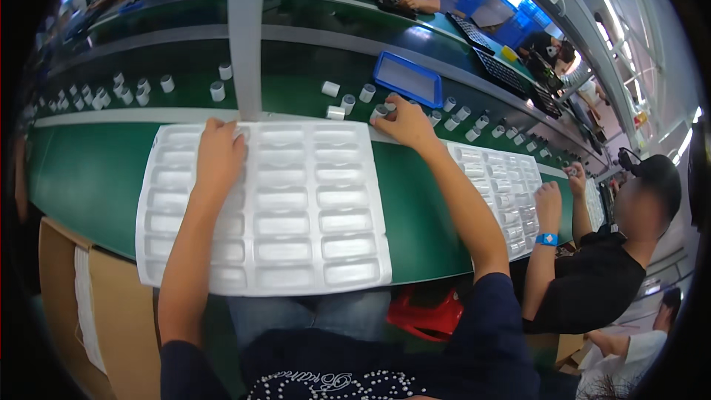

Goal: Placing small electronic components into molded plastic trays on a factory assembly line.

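A large white plastic tray (311,183) with rows of shallow oblong pockets lies in front of me, partly over the table's near edge. My left hand (221,154) is over its far part, fingers curled down by the far edge; whatever they pinch is hidden. Beyond the tray's far right corner, my right hand (409,124) reaches to the green conveyor and closes its fingers on a small white cylinder (381,111). Close by stand other white cylinders, one of them upright (367,92); another cylinder (331,89) lies on its side.
A blue-rimmed shallow bin (409,78) sits on the conveyor. A grey post (246,44) rises behind my tray. To the right, a co-worker (592,252) works over a filled tray (503,192). A cardboard box (122,304) stands at lower left; something red (426,315) is below the table.
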